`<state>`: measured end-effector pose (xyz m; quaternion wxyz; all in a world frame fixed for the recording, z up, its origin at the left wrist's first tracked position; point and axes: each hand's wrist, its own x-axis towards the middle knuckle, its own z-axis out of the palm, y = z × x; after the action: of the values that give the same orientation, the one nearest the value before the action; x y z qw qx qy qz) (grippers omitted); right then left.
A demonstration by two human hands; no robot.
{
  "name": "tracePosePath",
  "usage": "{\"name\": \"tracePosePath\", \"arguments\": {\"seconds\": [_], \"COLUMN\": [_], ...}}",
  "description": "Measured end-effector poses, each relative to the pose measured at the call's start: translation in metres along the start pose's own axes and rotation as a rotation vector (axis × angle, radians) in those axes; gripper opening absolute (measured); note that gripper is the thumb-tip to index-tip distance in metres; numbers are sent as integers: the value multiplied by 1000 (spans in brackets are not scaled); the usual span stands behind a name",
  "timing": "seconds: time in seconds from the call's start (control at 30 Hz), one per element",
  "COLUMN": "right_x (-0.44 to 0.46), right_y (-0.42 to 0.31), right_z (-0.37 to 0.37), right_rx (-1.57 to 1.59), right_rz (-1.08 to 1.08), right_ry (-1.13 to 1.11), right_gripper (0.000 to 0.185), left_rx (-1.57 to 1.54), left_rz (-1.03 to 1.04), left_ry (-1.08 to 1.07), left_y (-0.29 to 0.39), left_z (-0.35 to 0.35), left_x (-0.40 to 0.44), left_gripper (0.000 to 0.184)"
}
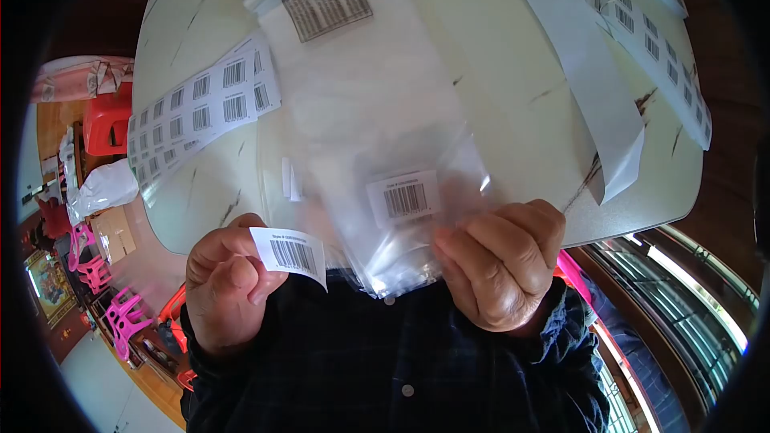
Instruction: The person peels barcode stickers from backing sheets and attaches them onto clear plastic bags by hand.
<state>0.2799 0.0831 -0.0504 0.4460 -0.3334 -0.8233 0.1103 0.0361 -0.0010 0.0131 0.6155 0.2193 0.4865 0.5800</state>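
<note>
Between the fingers of my left hand [234, 282] is a white barcode label [290, 255], its printed side facing up. My right hand [507, 266] pinches the near right edge of a clear plastic bag [361, 104], part of a layered stack lying on the table. Near the bag's close end sits another barcode label [405, 199]; whether it is on top or under the film I cannot tell. Dark printed text [325, 0] shows at the bag's far end. My right fingertips are partly blurred against the shiny plastic.
Sheets of barcode labels [200, 108] lie to the left on the marble-patterned table [513, 112]. At the right are a curled white backing strip [581, 72] and more label sheets [654, 44]. Pink stools [124, 321] and a red stool [108, 124] stand beyond the left edge.
</note>
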Motion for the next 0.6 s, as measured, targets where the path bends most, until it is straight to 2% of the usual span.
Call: {"name": "tracePosePath", "arguments": {"seconds": [0.23,0.4,0.53,0.6], "right_x": [-2,-2,-3,-3], "right_y": [-1,-3,-5,-5], "right_z": [1,-5,-10,-11], "right_rx": [-48,-14,65,79], "right_rz": [-38,-65,-54,-56], "right_ry": [36,-19,-158,-150], "right_gripper": [16,11,14,13], "left_rx": [-23,-28,12,30], "left_rz": [-55,-98,-219,-276], "left_ry": [5,-29,-89,-120], "left_y": [1,-4,-4,-4], "left_z": [6,20,29,33], "left_x": [-2,-2,-2,-2], "left_gripper": [25,24,26,30]}}
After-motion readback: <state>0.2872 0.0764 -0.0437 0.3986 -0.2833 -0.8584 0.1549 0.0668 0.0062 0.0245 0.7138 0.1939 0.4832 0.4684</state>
